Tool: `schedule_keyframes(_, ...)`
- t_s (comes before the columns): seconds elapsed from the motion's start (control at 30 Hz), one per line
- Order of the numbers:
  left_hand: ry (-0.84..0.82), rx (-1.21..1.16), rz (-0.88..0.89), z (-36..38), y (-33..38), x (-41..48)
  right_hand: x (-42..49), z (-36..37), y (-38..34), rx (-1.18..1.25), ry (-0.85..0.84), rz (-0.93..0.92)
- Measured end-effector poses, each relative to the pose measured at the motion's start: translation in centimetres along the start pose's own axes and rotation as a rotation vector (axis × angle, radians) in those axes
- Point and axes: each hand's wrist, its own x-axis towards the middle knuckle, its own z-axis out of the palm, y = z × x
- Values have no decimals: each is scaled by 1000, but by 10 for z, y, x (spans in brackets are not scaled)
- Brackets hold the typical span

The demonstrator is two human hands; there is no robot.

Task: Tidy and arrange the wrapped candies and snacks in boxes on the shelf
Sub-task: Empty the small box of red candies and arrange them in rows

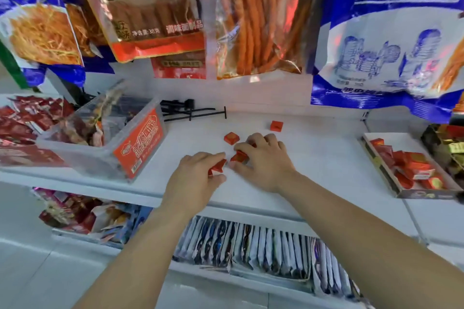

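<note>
Small red wrapped candies lie on the white shelf [313, 158]. My left hand [195, 178] pinches one red candy [218, 167] between thumb and fingers. My right hand [266, 160] curls over a small cluster of red candies [239, 157] and grips them. One loose candy [231, 138] lies just behind my hands, another loose candy [276, 125] farther back to the right. A cardboard box [376, 158] at the right edge holds several of the same red candies.
A clear plastic tub [140, 148] of snack packets stands at the left, with red packets [22, 123] beyond it. Black display hooks [190, 110] lie at the shelf's back. Hanging snack bags [155, 7] crowd the top. Gold-wrapped sweets [449, 143] sit far right. Packets fill the lower shelf [263, 246].
</note>
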Motion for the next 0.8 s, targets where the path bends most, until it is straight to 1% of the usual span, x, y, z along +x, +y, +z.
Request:
schedule_keyframes(0.1, 22, -12, 42, 4, 3, 4, -8, -4, 11, 17, 29, -2)
schedule_keyframes(0.2, 57, -29, 34, 7, 9, 7, -24, -11, 27, 24, 30, -2)
schedule_keyframes(0.33, 51, -75, 39, 9, 23, 6, -51, -15, 43, -42, 40, -68)
schedule_keyframes(0.4, 20, -83, 50, 11, 32, 4, -61, -17, 50, -30, 75, -39)
schedule_keyframes(0.57, -40, -129, 81, 19, 53, 2, -75, -26, 60, -6, 60, 12)
schedule_keyframes(0.67, -46, -160, 94, 24, 68, 3, -85, -33, 66, 83, 99, 66)
schedule_keyframes(0.73, -43, -170, 119, 28, 81, 3, -93, -40, 72, 156, 83, 91)
schedule_keyframes(0.8, -41, -198, 135, 32, 97, 4, -104, -49, 82, 174, 97, 106)
